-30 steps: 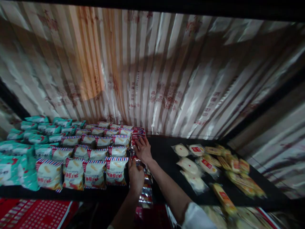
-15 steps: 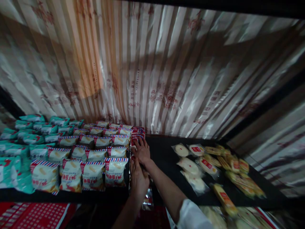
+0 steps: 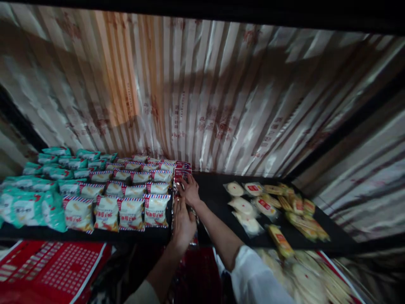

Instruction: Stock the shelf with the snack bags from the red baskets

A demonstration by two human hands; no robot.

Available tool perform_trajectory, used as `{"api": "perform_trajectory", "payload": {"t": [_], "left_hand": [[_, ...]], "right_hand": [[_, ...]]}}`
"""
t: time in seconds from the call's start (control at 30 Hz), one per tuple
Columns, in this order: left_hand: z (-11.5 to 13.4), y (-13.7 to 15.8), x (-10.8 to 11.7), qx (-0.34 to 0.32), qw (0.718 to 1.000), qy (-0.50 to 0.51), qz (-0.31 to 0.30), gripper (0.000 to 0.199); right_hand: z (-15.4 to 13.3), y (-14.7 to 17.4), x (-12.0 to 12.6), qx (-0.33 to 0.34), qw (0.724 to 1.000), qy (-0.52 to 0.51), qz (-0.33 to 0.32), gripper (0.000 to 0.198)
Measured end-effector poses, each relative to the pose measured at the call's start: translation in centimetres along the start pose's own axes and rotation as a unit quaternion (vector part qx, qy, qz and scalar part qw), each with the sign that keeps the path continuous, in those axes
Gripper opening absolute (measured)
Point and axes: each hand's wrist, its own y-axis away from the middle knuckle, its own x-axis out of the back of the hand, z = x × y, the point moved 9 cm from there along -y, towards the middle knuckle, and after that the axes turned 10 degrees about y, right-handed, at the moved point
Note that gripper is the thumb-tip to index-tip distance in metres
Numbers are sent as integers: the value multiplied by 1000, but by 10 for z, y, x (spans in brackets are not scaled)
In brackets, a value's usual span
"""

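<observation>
Up close, both hands press a row of red packets (image 3: 182,175) on the dark shelf (image 3: 218,198): right hand (image 3: 190,192) flat, fingers spread, left hand (image 3: 183,223) cupping the near end (grip unclear), squaring them against the striped bags (image 3: 155,209).

Teal snack bags (image 3: 47,177) sit at nine o'clock, beside white bags with red-and-blue striped edges (image 3: 131,211). A dark red packet strip (image 3: 182,173) lies centre. Pale round cakes (image 3: 242,207) and yellow packs (image 3: 300,219) cover the black shelf (image 3: 215,194) at three o'clock.
</observation>
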Motion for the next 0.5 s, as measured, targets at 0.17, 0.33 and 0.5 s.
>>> {"api": "perform_trajectory", "payload": {"t": [0.17,0.33,0.5], "left_hand": [[16,50,17,-56,998,-6,-41,44],[-16,136,24,-52,992,35,-106,35],[-108,198,23,237,962,56,-126,26]], "right_hand": [[12,56,27,-14,988,-138,73,36],[24,150,47,-28,960,-257,105,31],[11,233,4,7,960,-281,-18,27]]}}
